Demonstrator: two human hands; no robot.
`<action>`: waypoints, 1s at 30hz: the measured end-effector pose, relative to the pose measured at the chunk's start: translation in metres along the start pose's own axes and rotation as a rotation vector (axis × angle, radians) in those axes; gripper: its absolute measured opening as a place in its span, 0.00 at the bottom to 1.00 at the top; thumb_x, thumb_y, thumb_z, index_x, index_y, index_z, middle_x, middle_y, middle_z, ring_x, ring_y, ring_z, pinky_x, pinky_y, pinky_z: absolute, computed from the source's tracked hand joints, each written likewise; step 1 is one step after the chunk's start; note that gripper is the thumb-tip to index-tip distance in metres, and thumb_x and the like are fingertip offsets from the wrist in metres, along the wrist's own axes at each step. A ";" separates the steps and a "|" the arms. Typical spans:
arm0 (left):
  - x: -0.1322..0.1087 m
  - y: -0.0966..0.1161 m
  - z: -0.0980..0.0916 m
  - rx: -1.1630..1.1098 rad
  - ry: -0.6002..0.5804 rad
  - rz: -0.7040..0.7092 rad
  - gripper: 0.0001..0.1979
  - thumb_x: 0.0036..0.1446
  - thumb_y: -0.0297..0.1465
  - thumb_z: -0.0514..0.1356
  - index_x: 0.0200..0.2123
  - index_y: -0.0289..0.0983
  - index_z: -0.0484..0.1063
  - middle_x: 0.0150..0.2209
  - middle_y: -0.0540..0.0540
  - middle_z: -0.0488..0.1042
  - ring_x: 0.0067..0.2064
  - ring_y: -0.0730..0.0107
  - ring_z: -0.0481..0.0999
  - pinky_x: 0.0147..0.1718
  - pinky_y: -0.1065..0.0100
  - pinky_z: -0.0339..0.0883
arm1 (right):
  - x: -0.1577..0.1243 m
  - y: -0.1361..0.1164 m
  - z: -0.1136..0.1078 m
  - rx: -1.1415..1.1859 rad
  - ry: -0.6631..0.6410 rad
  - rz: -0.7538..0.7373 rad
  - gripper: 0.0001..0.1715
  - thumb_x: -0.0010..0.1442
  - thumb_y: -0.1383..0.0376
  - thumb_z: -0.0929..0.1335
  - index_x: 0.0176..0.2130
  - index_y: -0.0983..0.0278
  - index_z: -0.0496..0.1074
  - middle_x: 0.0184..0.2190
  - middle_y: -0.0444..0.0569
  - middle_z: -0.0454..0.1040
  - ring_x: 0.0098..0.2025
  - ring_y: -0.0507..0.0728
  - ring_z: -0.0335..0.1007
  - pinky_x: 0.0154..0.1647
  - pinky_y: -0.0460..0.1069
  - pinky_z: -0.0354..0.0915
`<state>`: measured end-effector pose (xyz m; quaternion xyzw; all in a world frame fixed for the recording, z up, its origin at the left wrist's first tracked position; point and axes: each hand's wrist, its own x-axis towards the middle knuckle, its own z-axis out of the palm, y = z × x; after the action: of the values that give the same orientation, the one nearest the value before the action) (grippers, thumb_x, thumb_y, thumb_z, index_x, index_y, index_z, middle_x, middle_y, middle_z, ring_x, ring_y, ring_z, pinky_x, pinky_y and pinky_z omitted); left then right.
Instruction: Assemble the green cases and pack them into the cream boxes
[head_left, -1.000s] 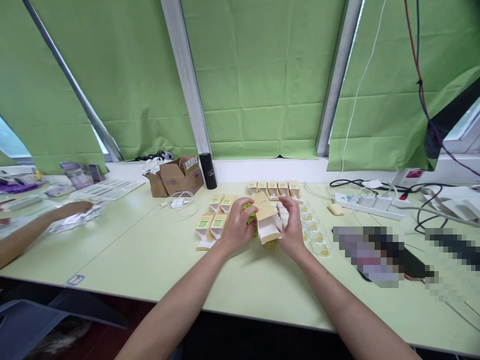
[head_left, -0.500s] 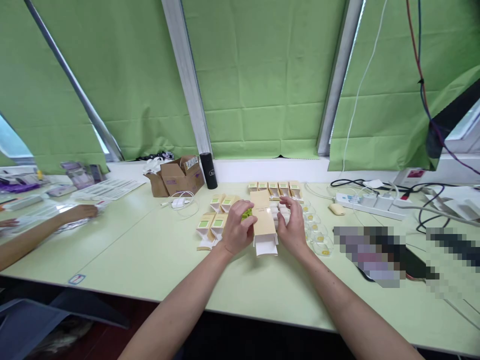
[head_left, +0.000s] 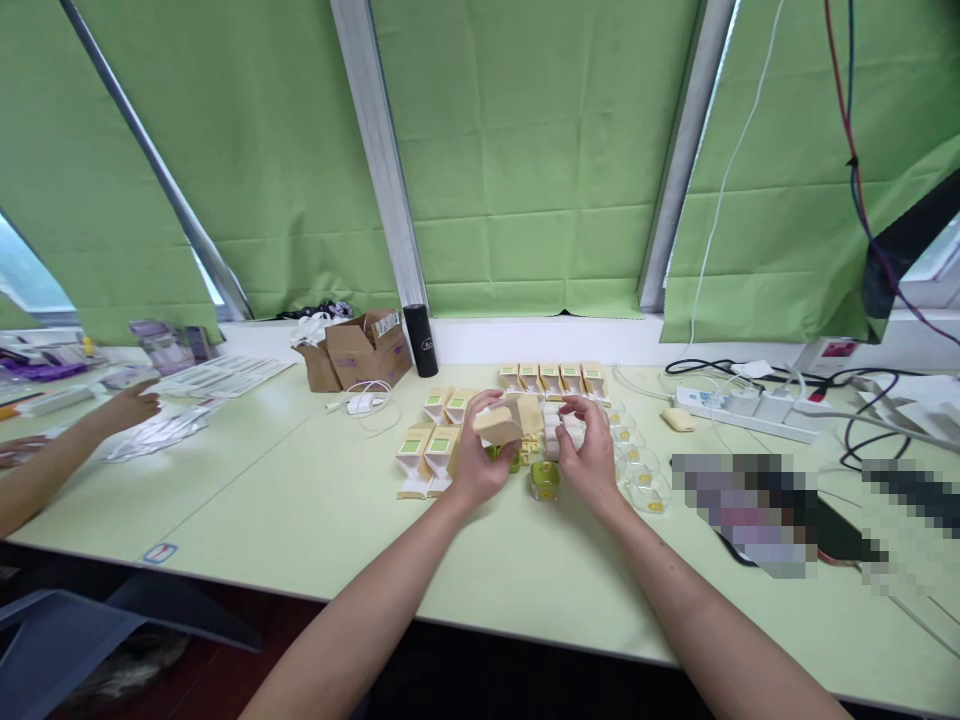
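My left hand (head_left: 484, 465) grips a small cream cardboard box (head_left: 496, 425), which is tilted, with a flap standing out to the right. To its right is my right hand (head_left: 591, 455), fingers curved and apart, with nothing plainly held. White cylinders (head_left: 553, 428) stand behind and beside its fingertips; whether it touches them I cannot tell. Below the gap between the hands sits a clear container with a green lid (head_left: 545, 480). Another green piece (head_left: 513, 460) is partly hidden by my left hand. Clear containers with yellow spots (head_left: 643, 480) line up right of my right hand.
Cream boxes with green windows (head_left: 412, 447) stand left of my hands; a row of similar boxes (head_left: 550, 380) is behind. Farther back are an open carton (head_left: 367, 355), a black cylinder (head_left: 420, 342) and a power strip (head_left: 739, 410). A co-worker's hand (head_left: 135, 405) is at left.
The box has turned and tilted in my left hand, away from my right hand. The green-lidded container below it now shows. The co-worker's hand has moved left.
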<state>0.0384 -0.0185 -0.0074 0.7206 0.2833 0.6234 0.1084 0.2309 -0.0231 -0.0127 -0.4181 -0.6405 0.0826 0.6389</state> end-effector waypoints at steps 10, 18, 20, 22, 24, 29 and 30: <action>0.006 0.002 0.004 -0.426 0.002 -0.330 0.27 0.64 0.47 0.67 0.59 0.36 0.72 0.54 0.36 0.78 0.57 0.52 0.79 0.60 0.53 0.71 | -0.001 -0.001 0.000 0.044 -0.007 0.013 0.25 0.62 0.67 0.67 0.58 0.57 0.68 0.50 0.53 0.75 0.54 0.66 0.70 0.60 0.68 0.67; 0.005 0.001 0.007 -0.465 0.035 -0.430 0.34 0.64 0.49 0.67 0.64 0.41 0.61 0.47 0.42 0.78 0.49 0.61 0.81 0.48 0.62 0.74 | -0.003 -0.007 0.002 0.209 -0.130 -0.052 0.26 0.66 0.66 0.66 0.62 0.54 0.67 0.58 0.55 0.69 0.56 0.65 0.72 0.62 0.67 0.70; 0.004 0.001 0.007 -0.467 0.030 -0.446 0.32 0.64 0.50 0.67 0.62 0.42 0.60 0.45 0.43 0.78 0.46 0.63 0.81 0.44 0.65 0.73 | -0.005 -0.008 0.003 0.268 -0.170 -0.038 0.27 0.68 0.65 0.66 0.64 0.52 0.67 0.62 0.55 0.65 0.56 0.64 0.74 0.63 0.66 0.71; 0.003 0.001 0.007 -0.463 0.028 -0.456 0.32 0.63 0.50 0.67 0.61 0.42 0.60 0.44 0.44 0.78 0.43 0.65 0.81 0.41 0.66 0.72 | -0.006 -0.009 0.003 0.313 -0.200 -0.029 0.27 0.69 0.65 0.66 0.65 0.50 0.66 0.64 0.54 0.62 0.56 0.63 0.75 0.64 0.66 0.71; 0.003 0.000 0.007 -0.458 0.027 -0.460 0.31 0.63 0.51 0.67 0.60 0.42 0.60 0.43 0.45 0.78 0.41 0.67 0.80 0.38 0.67 0.71 | -0.007 -0.009 0.004 0.342 -0.221 -0.020 0.26 0.70 0.64 0.66 0.65 0.49 0.68 0.65 0.54 0.60 0.56 0.62 0.75 0.65 0.66 0.71; 0.002 -0.001 0.008 -0.443 -0.006 -0.475 0.31 0.63 0.52 0.67 0.58 0.41 0.61 0.42 0.46 0.77 0.39 0.68 0.79 0.37 0.68 0.69 | -0.007 -0.009 0.003 0.334 -0.258 -0.003 0.23 0.71 0.64 0.65 0.62 0.50 0.71 0.65 0.54 0.60 0.55 0.61 0.75 0.64 0.66 0.72; 0.002 -0.001 0.009 -0.440 -0.011 -0.478 0.31 0.62 0.52 0.68 0.57 0.41 0.61 0.42 0.46 0.78 0.39 0.67 0.79 0.38 0.68 0.69 | -0.007 -0.009 0.003 0.330 -0.260 0.001 0.22 0.71 0.64 0.65 0.61 0.50 0.72 0.64 0.54 0.60 0.55 0.61 0.75 0.64 0.65 0.72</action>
<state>0.0463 -0.0145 -0.0080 0.5964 0.3021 0.6227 0.4065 0.2230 -0.0323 -0.0130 -0.2940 -0.6951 0.2396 0.6107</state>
